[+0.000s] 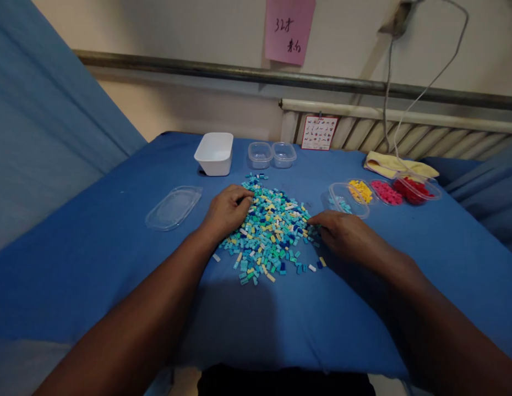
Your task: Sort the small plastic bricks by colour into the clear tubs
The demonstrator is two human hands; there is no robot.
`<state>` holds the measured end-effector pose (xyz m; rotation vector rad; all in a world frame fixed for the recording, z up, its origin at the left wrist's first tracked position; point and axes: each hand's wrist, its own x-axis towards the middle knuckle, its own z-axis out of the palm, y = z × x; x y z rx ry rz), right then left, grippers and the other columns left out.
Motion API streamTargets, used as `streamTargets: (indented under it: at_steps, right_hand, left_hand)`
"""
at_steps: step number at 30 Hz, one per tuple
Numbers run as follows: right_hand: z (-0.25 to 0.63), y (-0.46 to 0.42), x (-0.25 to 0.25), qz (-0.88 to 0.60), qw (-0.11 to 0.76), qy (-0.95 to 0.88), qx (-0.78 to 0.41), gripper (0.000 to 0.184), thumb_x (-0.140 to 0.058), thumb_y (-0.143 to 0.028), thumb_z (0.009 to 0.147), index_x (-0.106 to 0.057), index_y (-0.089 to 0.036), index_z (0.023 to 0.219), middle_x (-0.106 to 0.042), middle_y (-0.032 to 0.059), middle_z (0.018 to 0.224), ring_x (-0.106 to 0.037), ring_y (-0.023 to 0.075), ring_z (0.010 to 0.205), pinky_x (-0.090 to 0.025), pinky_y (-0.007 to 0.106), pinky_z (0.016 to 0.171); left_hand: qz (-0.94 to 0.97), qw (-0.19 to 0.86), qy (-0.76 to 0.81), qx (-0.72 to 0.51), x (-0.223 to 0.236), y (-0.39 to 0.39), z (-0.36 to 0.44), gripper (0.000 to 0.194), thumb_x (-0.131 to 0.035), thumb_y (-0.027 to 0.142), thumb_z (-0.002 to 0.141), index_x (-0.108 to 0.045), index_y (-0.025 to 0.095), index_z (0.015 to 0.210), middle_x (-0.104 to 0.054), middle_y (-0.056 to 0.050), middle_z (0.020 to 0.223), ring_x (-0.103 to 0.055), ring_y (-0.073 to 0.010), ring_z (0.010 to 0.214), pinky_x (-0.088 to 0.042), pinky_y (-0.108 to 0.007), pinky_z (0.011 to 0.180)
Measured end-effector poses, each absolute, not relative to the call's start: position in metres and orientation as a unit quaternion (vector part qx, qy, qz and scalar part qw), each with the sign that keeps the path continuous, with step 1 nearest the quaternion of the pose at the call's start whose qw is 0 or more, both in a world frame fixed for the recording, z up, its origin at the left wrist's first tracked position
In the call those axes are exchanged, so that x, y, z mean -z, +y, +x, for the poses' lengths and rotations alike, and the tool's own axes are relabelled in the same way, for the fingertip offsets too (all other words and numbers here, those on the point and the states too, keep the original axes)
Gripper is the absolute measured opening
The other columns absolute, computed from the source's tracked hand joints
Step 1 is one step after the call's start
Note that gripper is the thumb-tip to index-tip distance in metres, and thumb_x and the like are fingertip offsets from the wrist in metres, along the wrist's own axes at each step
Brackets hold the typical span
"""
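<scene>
A loose heap of small building bricks (272,231) in turquoise, teal, green, dark blue, pale yellow and white lies on the blue cloth. At its upper left edge is my left hand (229,212), thumb and fingers drawn together over the bricks; anything between the fingertips is hidden. My right hand (349,234) touches the right edge of the heap with its fingers bunched and the index fingertip on the bricks. Whatever it pinches is too small to make out. Close beyond that hand stands a clear tub holding some light blue bricks (341,205).
Tubs of yellow bricks (360,191), pink bricks (387,192) and red bricks (413,190) stand at right, near a folded yellow cloth (398,164). At the back are a white bin (214,154) and two clear tubs (260,155). A clear lid (174,208) lies at left.
</scene>
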<state>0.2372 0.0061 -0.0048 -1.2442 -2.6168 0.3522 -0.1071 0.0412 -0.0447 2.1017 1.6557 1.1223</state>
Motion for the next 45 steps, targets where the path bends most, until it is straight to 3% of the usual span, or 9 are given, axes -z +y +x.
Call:
streamTargets:
  at_steps: [8, 14, 25, 32, 39, 45]
  right_hand:
    - [0.235, 0.004, 0.002, -0.429, 0.133, -0.887, -0.108, 0.04, -0.05, -0.011, 0.102, -0.079, -0.019, 0.129, -0.082, 0.0134, 0.125, -0.076, 0.0285, 0.114, -0.056, 0.038, 0.099]
    - [0.233, 0.003, 0.003, -0.391, 0.107, -0.902, -0.15, 0.027, -0.059, -0.014, 0.1, -0.081, -0.022, 0.113, -0.08, 0.0113, 0.117, -0.075, 0.026, 0.103, -0.055, 0.035, 0.088]
    - [0.228, -0.001, 0.0, -0.402, 0.106, -0.893, -0.171, 0.021, -0.064, -0.015, 0.098, -0.081, -0.022, 0.107, -0.08, 0.0097, 0.111, -0.074, 0.0248, 0.098, -0.053, 0.034, 0.086]
    - [0.223, -0.001, -0.002, -0.393, 0.094, -0.901, -0.157, 0.023, -0.058, -0.007, 0.094, -0.076, -0.021, 0.088, -0.076, 0.0056, 0.091, -0.069, 0.0196, 0.084, -0.046, 0.03, 0.077]
    - [0.235, 0.003, -0.006, -0.431, 0.25, -0.826, -0.264, 0.012, -0.065, -0.024, 0.094, -0.076, -0.022, 0.095, -0.078, 0.0051, 0.091, -0.07, 0.0187, 0.077, -0.053, 0.03, 0.07]
    - [0.244, 0.009, -0.009, -0.472, 0.32, -0.701, -0.428, 0.022, -0.078, -0.04, 0.085, -0.075, -0.022, 0.096, -0.077, 0.0026, 0.08, -0.067, 0.0166, 0.065, -0.054, 0.028, 0.058]
  left_hand:
    - [0.723, 0.116, 0.565, -0.379, 0.044, 0.04, -0.107, 0.026, -0.062, 0.037, 0.098, -0.084, 0.023, 0.106, -0.079, -0.007, 0.115, -0.075, -0.0263, 0.113, -0.058, -0.044, 0.111]
    - [0.723, 0.114, 0.569, -0.375, 0.044, 0.042, -0.107, 0.026, -0.062, 0.037, 0.098, -0.083, 0.025, 0.106, -0.079, -0.006, 0.115, -0.074, -0.026, 0.113, -0.057, -0.043, 0.111]
    - [0.719, 0.12, 0.573, -0.375, 0.043, 0.041, -0.106, 0.025, -0.062, 0.036, 0.097, -0.083, 0.025, 0.105, -0.08, -0.006, 0.115, -0.074, -0.0262, 0.113, -0.058, -0.043, 0.11]
    - [0.72, 0.12, 0.572, -0.374, 0.043, 0.041, -0.106, 0.025, -0.063, 0.037, 0.098, -0.084, 0.025, 0.106, -0.079, -0.006, 0.115, -0.074, -0.026, 0.112, -0.058, -0.043, 0.111]
    - [0.72, 0.122, 0.569, -0.378, 0.045, 0.042, -0.107, 0.024, -0.063, 0.036, 0.098, -0.083, 0.026, 0.105, -0.079, -0.006, 0.115, -0.075, -0.0258, 0.113, -0.058, -0.043, 0.11]
    - [0.724, 0.118, 0.564, -0.379, 0.044, 0.041, -0.107, 0.026, -0.062, 0.036, 0.098, -0.083, 0.024, 0.105, -0.079, -0.007, 0.113, -0.075, -0.0266, 0.113, -0.058, -0.045, 0.109]
